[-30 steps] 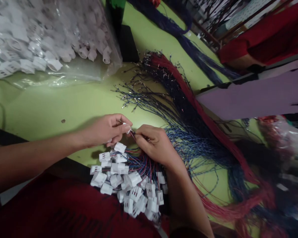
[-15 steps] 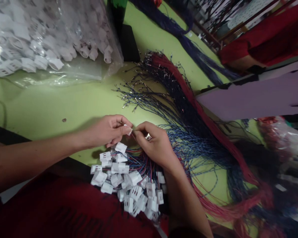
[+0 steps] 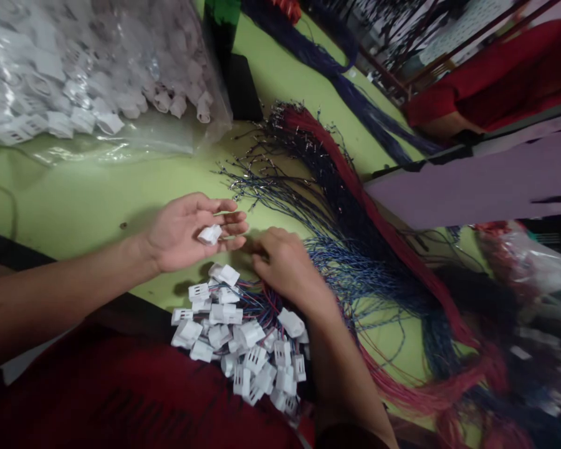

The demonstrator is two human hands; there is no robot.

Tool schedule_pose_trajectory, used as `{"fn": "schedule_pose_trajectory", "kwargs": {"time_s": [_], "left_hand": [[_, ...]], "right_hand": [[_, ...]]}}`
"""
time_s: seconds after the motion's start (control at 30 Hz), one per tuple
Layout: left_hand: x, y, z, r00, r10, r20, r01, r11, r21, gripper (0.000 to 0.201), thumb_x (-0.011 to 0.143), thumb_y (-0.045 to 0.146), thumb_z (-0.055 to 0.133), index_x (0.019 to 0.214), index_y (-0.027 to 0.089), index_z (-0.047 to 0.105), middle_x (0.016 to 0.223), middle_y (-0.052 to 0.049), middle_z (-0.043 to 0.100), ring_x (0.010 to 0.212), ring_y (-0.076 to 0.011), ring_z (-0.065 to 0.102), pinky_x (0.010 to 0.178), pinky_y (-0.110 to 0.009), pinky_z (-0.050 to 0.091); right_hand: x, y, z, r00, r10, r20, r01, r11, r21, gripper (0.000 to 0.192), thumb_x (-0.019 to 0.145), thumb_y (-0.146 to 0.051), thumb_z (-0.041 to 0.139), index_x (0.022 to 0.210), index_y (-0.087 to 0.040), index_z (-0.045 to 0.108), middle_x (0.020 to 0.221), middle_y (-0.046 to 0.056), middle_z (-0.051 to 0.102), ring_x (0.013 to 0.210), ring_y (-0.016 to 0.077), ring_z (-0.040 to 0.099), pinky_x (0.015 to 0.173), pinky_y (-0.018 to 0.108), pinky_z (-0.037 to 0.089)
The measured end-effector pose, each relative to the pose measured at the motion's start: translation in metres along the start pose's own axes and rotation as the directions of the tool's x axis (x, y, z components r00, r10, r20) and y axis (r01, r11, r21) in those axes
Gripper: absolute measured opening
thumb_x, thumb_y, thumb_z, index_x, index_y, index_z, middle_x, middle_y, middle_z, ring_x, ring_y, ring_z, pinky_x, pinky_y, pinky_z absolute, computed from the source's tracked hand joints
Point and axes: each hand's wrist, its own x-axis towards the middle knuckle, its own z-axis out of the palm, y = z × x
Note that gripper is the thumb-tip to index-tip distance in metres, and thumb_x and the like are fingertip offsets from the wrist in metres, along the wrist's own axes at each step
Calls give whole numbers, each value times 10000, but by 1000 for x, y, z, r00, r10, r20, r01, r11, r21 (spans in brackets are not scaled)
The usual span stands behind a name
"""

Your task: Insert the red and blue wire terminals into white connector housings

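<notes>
My left hand point(image 3: 191, 229) is turned palm up with its fingers stretched out. A small white plastic connector housing point(image 3: 210, 235) lies loose on that palm. To its right, my right hand point(image 3: 283, 259) has its fingers curled, slightly blurred, and I cannot make out what is in them. Below both hands is a pile of white connector housings point(image 3: 250, 333) with thin red and blue wires point(image 3: 266, 302) running out of them. Beside my right hand spreads a bundle of blue twisted wires point(image 3: 355, 268) with small metal terminals at the far ends.
A clear plastic bag point(image 3: 159, 140) full of white housings sits at the back left. A long red wire bundle point(image 3: 350, 168) curves down the right side of the green table point(image 3: 88, 193). Behind a purple panel point(image 3: 477, 181) shows another person's red sleeve point(image 3: 500, 81).
My left hand has opened from a pinch into a flat palm bearing a housing. My right hand has moved slightly away from it. Another housing shows on the pile's right side.
</notes>
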Motion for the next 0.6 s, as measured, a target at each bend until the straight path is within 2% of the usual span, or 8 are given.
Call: {"fn": "schedule_pose_trajectory", "kwargs": {"time_s": [0.1, 0.2, 0.3, 0.4, 0.43, 0.47, 0.53, 0.6], "left_hand": [[-1, -2, 0, 999, 44, 27, -45, 998, 33, 228, 668, 5, 506, 819, 151, 593, 871, -43, 689, 831, -170, 712, 756, -309, 599], [-1, -10, -4, 991, 76, 109, -94, 981, 171, 234, 687, -28, 574, 820, 165, 563, 865, -7, 692, 797, -140, 711, 759, -284, 587], [1, -17, -8, 987, 27, 156, -74, 951, 299, 151, 812, 85, 619, 889, 188, 540, 805, 10, 683, 576, -96, 650, 523, -216, 523], [4, -19, -9, 994, 34, 100, -64, 946, 319, 85, 864, 144, 591, 903, 201, 542, 689, 50, 615, 370, -37, 430, 329, -160, 283], [5, -18, -9, 996, 46, 72, -64, 958, 280, 74, 857, 131, 581, 881, 194, 552, 664, 52, 592, 382, -38, 424, 336, -162, 289], [6, -17, -8, 997, 58, 51, -67, 973, 220, 87, 832, 100, 573, 858, 183, 564, 671, 42, 590, 438, -49, 480, 381, -165, 360], [8, -15, -6, 996, 76, 43, -80, 991, 107, 164, 737, 24, 573, 830, 159, 584, 756, 2, 635, 666, -91, 626, 611, -201, 522], [8, -15, -4, 995, 89, 50, -94, 989, 111, 228, 679, -9, 589, 849, 143, 598, 859, -30, 681, 842, -123, 664, 794, -246, 539]], "right_hand": [[6, 9, 20, 997, 75, -33, -79, 987, -140, 144, 730, -64, 563, 664, -190, 585, 695, 44, 591, 669, 160, 480, 637, 297, 352], [8, 27, 20, 981, 173, -89, -172, 985, 13, 112, 745, -128, 550, 657, -197, 543, 662, 12, 578, 629, 141, 488, 604, 276, 353], [9, 36, 10, 946, 291, -146, -248, 935, 254, 79, 749, -189, 555, 675, -203, 532, 624, -15, 566, 600, 131, 505, 588, 264, 380], [5, 21, 4, 935, 322, -148, -215, 848, 484, 75, 775, -237, 578, 712, -210, 547, 590, -44, 540, 557, 114, 493, 555, 251, 391], [4, 12, 5, 945, 300, -133, -185, 822, 539, 70, 781, -250, 597, 734, -211, 562, 598, -48, 545, 553, 108, 494, 552, 247, 398], [2, 3, 6, 955, 272, -118, -157, 800, 579, 72, 784, -260, 617, 750, -213, 575, 610, -49, 554, 553, 103, 495, 551, 245, 403], [-1, -10, 10, 966, 236, -103, -123, 776, 619, 74, 781, -263, 637, 753, -214, 589, 628, -49, 570, 551, 95, 493, 551, 244, 409], [-1, -12, 13, 959, 253, -132, -121, 779, 616, 78, 781, -254, 628, 726, -210, 592, 631, -47, 576, 553, 91, 489, 563, 246, 416]]}}
